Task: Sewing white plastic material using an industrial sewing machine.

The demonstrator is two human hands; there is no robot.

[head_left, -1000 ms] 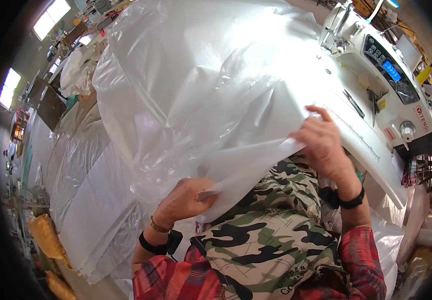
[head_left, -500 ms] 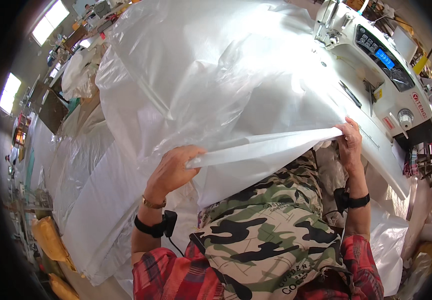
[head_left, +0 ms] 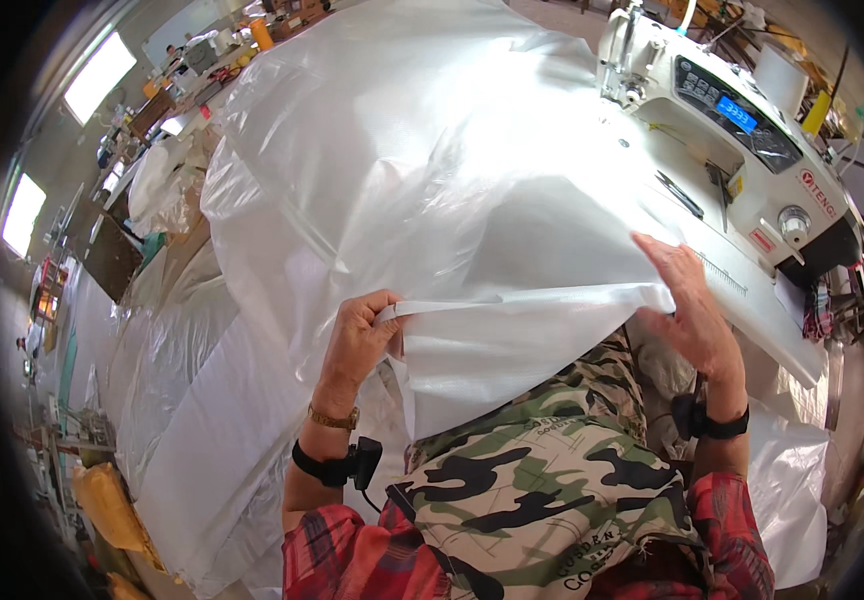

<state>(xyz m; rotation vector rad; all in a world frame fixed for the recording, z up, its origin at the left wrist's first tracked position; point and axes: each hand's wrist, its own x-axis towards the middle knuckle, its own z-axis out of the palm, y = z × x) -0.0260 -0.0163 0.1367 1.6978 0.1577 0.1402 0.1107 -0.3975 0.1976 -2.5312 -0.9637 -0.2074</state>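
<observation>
A large translucent white plastic sheet (head_left: pixel 392 190) spreads over the work table and drapes toward my lap. My left hand (head_left: pixel 359 335) is closed on the left end of its folded edge, fingers pinching the strip. At the right end of that fold is my right hand (head_left: pixel 687 305), with fingers stretched out and thumb apart, at the sheet's corner and not gripping it. The fold runs between both hands above my camouflage apron (head_left: pixel 542 470).
A white sewing machine (head_left: pixel 742 130) with a lit panel stands at the upper right. Dark thread snips (head_left: pixel 680 194) lie on its bed. Yellow bundles (head_left: pixel 112 505) sit at lower left, and more plastic sheeting (head_left: pixel 202 400) hangs on the left.
My right hand has let go of the sheet's edge and its fingers have spread. My left hand keeps its pinch and has shifted slightly. The view has moved a little.
</observation>
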